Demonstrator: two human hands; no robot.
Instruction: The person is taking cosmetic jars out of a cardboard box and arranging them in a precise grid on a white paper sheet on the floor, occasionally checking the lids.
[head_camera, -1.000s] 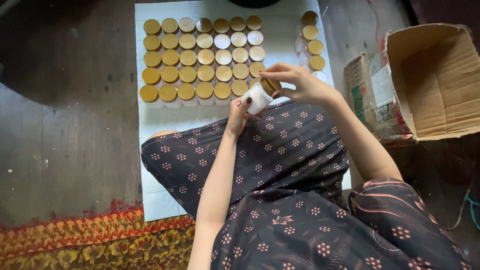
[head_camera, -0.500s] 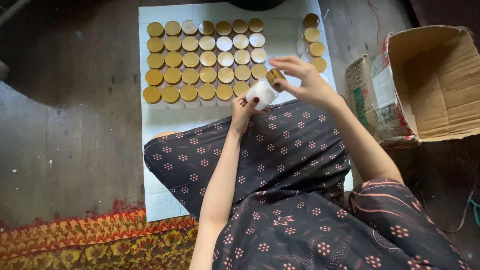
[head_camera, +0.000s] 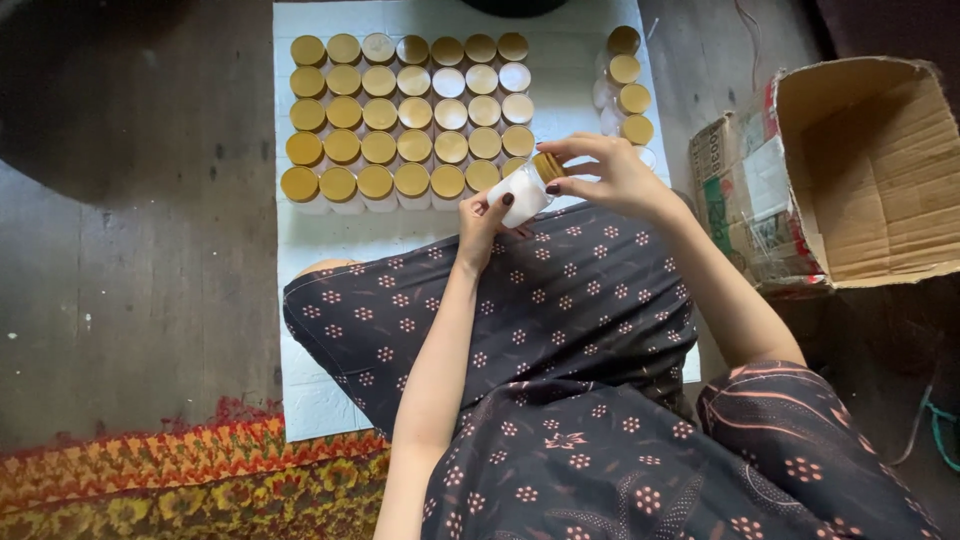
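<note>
My left hand (head_camera: 480, 215) steadies the tilted white jar (head_camera: 520, 192) from below while my right hand (head_camera: 610, 175) pinches its gold lid (head_camera: 548, 166), grip closed, the capped jars (head_camera: 400, 115) ranked at eleven o'clock.

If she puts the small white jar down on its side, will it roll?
Probably yes: the jar looks round with a round gold lid. It seems light, since the left hand supports it easily. Upright, like the rows, it likely stays.
</note>
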